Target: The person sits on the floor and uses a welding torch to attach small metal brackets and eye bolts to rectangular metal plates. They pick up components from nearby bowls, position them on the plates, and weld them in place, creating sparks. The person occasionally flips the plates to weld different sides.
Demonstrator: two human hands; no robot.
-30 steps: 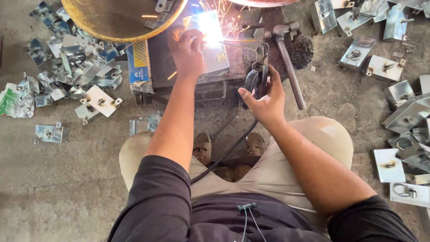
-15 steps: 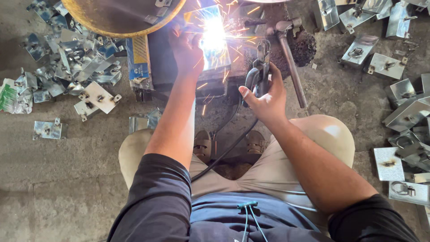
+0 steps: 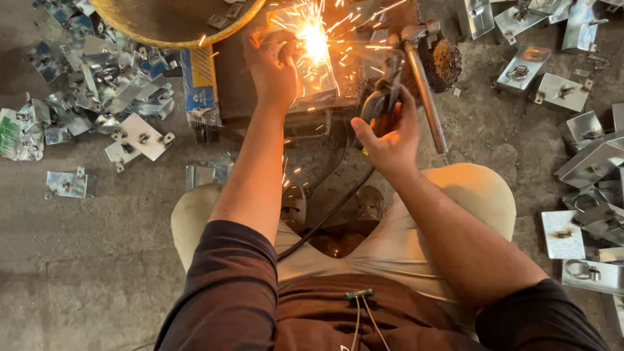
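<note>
My left hand [image 3: 273, 68] presses down on a shiny metal plate [image 3: 318, 78] that lies on a dark work block [image 3: 292, 123] in front of my knees. A bright welding arc [image 3: 315, 40] burns at the plate's far end and throws sparks outward. My right hand [image 3: 390, 140] is closed on the dark welding electrode holder [image 3: 383, 101], whose tip points at the arc. A black cable [image 3: 325, 221] runs from the holder down between my legs.
A hammer [image 3: 426, 84] lies right of the block. Several bent metal plates [image 3: 117, 91] are heaped on the floor at left, and more plates with rings [image 3: 585, 195] at right. A yellow-rimmed round pan [image 3: 175, 23] sits at top. A blue and yellow box [image 3: 198, 84] lies beside the block.
The arc has kept burning and now throws more sparks. The view has tilted slightly, and both hands have stayed in place on the plate and holder.
</note>
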